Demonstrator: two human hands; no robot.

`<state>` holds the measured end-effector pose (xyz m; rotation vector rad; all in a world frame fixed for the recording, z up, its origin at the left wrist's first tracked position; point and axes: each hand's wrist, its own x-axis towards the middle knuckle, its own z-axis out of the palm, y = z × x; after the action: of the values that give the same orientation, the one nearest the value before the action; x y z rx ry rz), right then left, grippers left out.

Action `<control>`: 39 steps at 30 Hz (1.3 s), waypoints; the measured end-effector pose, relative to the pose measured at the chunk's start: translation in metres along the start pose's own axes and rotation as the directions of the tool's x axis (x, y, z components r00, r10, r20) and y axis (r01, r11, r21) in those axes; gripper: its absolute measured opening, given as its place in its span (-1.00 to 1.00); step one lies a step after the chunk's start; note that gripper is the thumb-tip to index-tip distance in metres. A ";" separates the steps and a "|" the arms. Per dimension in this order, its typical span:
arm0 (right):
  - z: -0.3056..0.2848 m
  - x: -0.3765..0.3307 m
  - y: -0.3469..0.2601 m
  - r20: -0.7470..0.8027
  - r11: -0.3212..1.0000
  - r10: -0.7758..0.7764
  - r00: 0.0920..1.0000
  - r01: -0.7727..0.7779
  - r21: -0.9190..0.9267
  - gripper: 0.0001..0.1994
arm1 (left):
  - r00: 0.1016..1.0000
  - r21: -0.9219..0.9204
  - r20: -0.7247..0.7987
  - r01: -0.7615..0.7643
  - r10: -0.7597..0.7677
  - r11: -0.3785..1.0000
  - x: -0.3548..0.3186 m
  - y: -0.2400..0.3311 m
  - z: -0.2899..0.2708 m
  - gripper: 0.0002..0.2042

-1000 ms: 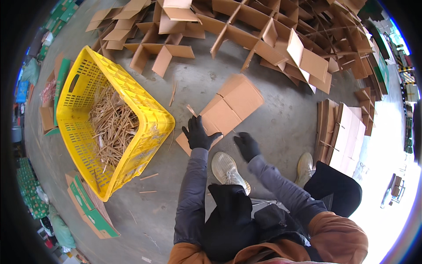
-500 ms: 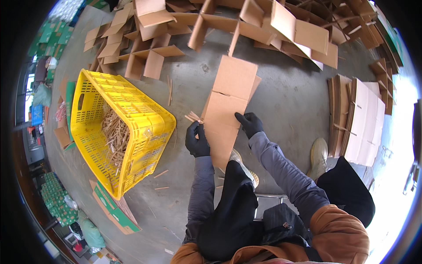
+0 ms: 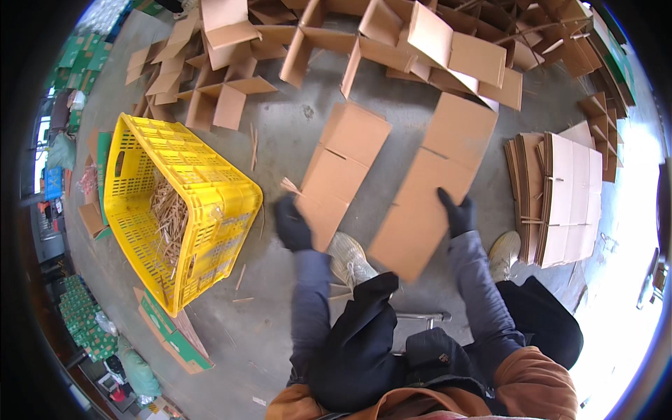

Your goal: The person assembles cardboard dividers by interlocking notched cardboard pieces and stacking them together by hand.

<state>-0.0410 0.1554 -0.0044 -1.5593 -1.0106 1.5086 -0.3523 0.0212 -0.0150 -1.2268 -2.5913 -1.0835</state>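
Note:
Two long, flat brown cardboard divider pieces with short cut slots are in front of me, apart from each other. My left hand [image 3: 292, 225], black-gloved and slightly blurred, is closed at the lower left edge of the left divider piece [image 3: 341, 168]. A few thin cardboard strips [image 3: 290, 185] stick out beside its fingers. My right hand [image 3: 458, 214], also black-gloved, grips the right edge of the right divider piece [image 3: 435, 171], thumb on its upper face. That piece slants from upper right to lower left.
A yellow plastic crate [image 3: 217, 203] lies tipped on the left with cardboard scraps [image 3: 168, 227] inside. Assembled cardboard dividers [image 3: 336, 45] spread across the far floor. A stack of flat cardboard [image 3: 567, 199] stands at the right. My shoes [image 3: 348, 257] are near the pieces.
The two divider pieces, overlapping before, are now separated. My right hand has moved right with one; my left hand has shifted slightly left with the other. The view has shifted a little.

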 end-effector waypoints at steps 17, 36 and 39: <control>-0.077 0.043 -0.020 0.083 0.507 -0.100 0.991 0.123 -0.853 -0.59 | 0.914 0.438 0.405 -0.219 0.026 0.872 0.015 0.062 0.068 -0.31; -0.095 -0.037 -0.069 -0.071 0.890 -0.257 0.964 0.207 -0.406 -0.64 | 0.617 -0.213 0.572 -0.525 0.541 0.824 -0.045 0.124 0.101 -0.68; -0.107 -0.029 -0.060 -0.034 0.754 -0.201 0.979 0.133 -0.644 -0.65 | 0.408 -0.157 0.812 -0.537 0.418 0.829 -0.083 0.207 0.107 -0.76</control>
<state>0.0632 0.1560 0.0668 -1.9080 -1.6766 0.9797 -0.1274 0.1236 -0.0064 -2.7370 -2.3511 -0.1673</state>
